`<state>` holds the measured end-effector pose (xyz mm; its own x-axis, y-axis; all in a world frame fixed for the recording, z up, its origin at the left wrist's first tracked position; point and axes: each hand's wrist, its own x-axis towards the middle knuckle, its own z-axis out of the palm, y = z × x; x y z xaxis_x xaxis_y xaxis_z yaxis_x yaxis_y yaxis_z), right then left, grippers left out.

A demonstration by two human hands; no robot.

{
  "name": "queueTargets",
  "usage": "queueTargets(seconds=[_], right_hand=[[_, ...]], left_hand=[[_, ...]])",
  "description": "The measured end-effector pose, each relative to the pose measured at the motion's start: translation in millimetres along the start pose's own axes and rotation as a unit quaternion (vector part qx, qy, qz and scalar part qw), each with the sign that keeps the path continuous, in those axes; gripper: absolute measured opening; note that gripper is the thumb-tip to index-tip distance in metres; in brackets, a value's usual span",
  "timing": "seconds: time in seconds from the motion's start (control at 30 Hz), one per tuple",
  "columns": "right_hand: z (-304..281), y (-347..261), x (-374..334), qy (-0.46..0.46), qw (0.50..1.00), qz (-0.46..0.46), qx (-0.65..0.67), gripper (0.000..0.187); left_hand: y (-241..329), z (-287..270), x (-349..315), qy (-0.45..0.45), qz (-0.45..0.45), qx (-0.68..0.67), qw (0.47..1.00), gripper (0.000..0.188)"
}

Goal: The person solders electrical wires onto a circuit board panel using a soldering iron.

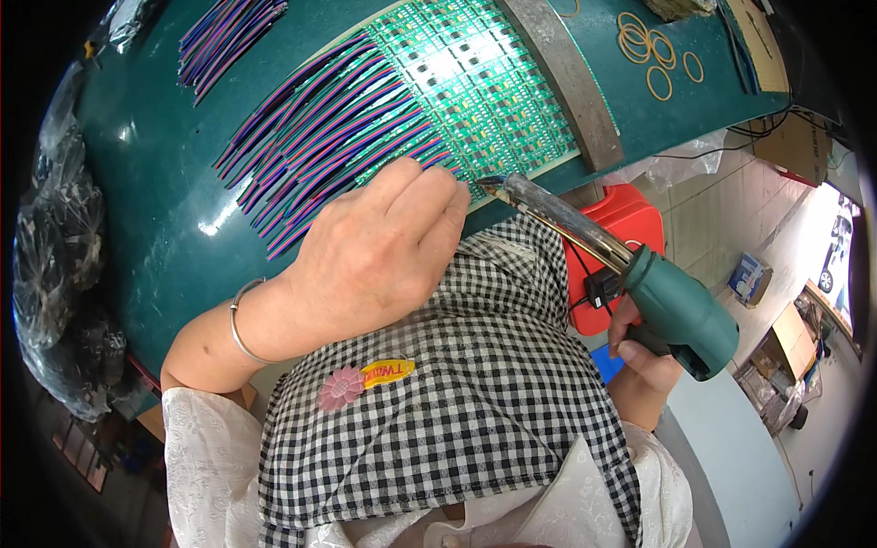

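Observation:
A panel of green circuit boards point(484, 100) lies on the dark green table point(160, 210). Rows of thin multicoloured wires point(320, 137) fan out from its left side. My left hand point(375, 247) is closed in a pinch at the panel's near edge, beside the nearest wires; its fingertips are turned away, so what they hold is hidden. In my right hand point(644, 361) is a green pistol-shaped soldering gun point(681, 310), its long barrel pointing left. The dark tip point(491, 185) sits at the panel's near edge, just right of my left fingers; contact cannot be made out.
A heavy metal bar point(571, 82) lies across the panel's right side. Several rubber bands point(659, 83) rest beyond it. Another wire bundle point(228, 41) is at the far left. Dark plastic bags point(59, 247) line the left edge. A red plastic stool point(630, 215) stands below the table's right edge.

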<state>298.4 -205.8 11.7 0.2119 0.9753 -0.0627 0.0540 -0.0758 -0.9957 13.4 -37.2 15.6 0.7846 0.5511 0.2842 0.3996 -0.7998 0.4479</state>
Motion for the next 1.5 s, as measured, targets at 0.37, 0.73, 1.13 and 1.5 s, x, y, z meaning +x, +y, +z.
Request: queueTargets(seconds=[0.37, 0.73, 1.13, 1.5], right_hand=[[-26, 2, -11, -0.093, 0.978, 0.005, -0.188, 0.055], [-3, -14, 15, -0.028, 0.995, 0.034, 0.091, 0.065], [-26, -24, 118, 0.033, 0.964, -0.106, 0.241, 0.06], [-72, -18, 157, 0.059, 0.957, -0.079, 0.272, 0.054]], left_hand=[[0, -2, -3, -0.037, -0.008, 0.005, 0.999, 0.035], [-2, 1, 1, -0.016, 0.012, 0.015, 1.0, 0.037], [-3, 0, -1, 0.009, 0.041, 0.06, 0.997, 0.025], [-21, -76, -3, -0.082, -0.098, -0.116, 0.985, 0.015]])
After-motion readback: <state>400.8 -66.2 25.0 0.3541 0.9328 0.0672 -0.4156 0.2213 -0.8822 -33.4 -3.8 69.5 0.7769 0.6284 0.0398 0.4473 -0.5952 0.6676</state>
